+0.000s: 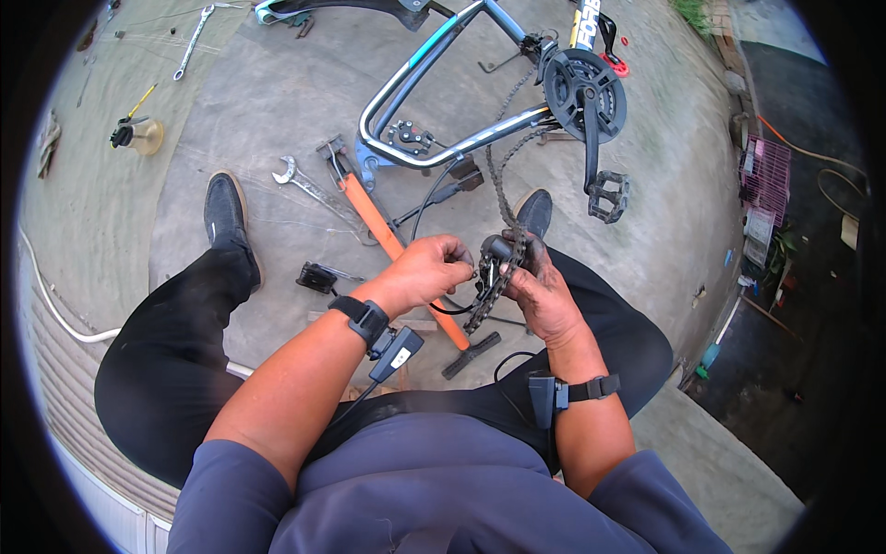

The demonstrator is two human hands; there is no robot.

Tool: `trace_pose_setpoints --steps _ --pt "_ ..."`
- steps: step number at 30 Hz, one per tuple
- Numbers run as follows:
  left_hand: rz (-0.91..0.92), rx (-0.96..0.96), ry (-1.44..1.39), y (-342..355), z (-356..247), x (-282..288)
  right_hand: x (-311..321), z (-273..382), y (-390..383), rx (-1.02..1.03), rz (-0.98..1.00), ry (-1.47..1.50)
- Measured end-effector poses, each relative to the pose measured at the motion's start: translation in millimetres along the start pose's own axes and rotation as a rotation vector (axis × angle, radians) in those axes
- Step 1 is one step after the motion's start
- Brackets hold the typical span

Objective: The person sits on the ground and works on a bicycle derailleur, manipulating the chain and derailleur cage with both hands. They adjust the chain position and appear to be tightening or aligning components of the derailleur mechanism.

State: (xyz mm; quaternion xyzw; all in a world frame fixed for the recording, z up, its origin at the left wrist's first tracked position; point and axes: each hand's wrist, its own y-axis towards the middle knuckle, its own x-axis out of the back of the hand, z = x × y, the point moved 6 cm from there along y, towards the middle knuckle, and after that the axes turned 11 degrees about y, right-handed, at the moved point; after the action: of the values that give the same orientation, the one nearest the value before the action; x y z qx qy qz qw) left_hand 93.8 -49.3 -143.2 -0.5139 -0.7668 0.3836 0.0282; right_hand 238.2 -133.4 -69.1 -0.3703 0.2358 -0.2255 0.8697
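Observation:
In my right hand [546, 294] I hold a dark rear derailleur [496, 251] between thumb and fingers. A bicycle chain [503, 198] runs through it and up to the crankset [585, 94]. My left hand [430, 268] is closed in a pinch just left of the derailleur, its fingertips close to the derailleur's side. What lies in that pinch, if anything, is too small to make out. A thin black cable [448, 311] curves below the left hand toward the derailleur. The blue and white bicycle frame [369, 120] lies ahead of me on the ground, with a pedal [609, 197] at its right.
An orange-handled stand or tool [372, 217] lies under my left hand. Beside it rests a large wrench [318, 192]. Farther left are a small clear bottle [143, 136] with a black cap and another wrench [195, 42]. A pink wire crate [767, 180] stands at far right.

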Motion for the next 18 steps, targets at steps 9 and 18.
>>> trace_pose_setpoints --steps 9,18 --pt "0.093 0.125 -0.398 -2.3 7.0 -23.8 -4.9 10.2 -5.9 -0.051 -0.005 0.027" --pt "0.097 0.108 -0.464 -1.0 3.2 -30.2 -7.5 25.6 -11.7 -0.073 -0.042 -0.03"
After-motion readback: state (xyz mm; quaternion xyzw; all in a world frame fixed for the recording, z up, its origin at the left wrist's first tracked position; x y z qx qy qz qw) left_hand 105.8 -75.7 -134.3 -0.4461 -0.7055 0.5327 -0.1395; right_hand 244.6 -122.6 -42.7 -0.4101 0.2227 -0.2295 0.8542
